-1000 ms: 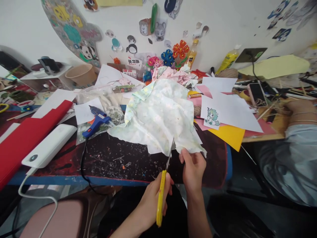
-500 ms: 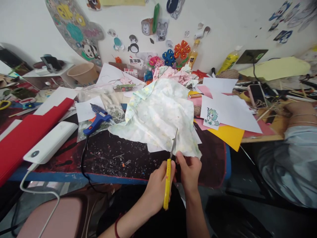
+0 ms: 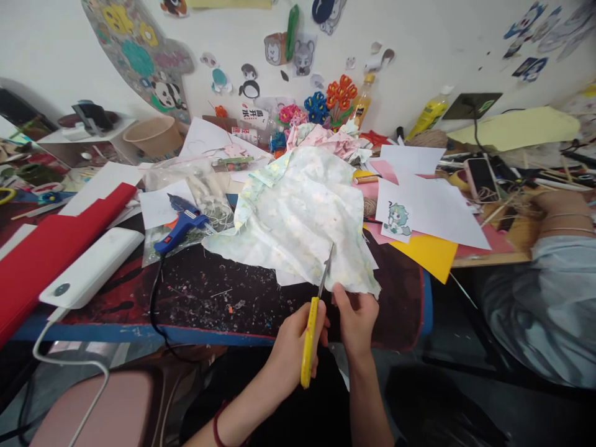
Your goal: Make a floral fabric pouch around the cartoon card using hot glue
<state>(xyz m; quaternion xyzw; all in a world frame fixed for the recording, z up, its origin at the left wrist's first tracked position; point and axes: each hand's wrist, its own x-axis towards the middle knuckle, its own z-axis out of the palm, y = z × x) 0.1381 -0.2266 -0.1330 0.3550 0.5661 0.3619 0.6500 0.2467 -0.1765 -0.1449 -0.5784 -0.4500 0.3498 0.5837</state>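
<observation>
A crumpled pale cloth with a faint floral print lies on the dark, speckled table. My left hand is closed around the yellow handles of a pair of scissors. The blades point away from me into the cloth's near edge. My right hand pinches that edge just right of the blades and holds it up off the table.
A blue glue gun, a white power bank and a red roll lie to the left. White sheets and yellow card lie to the right. Another person's grey sleeve rests at the far right.
The scissors have moved forward, and their blades now reach further into the cloth's near edge. Both hands have shifted slightly away from me. The cloth has barely moved.
</observation>
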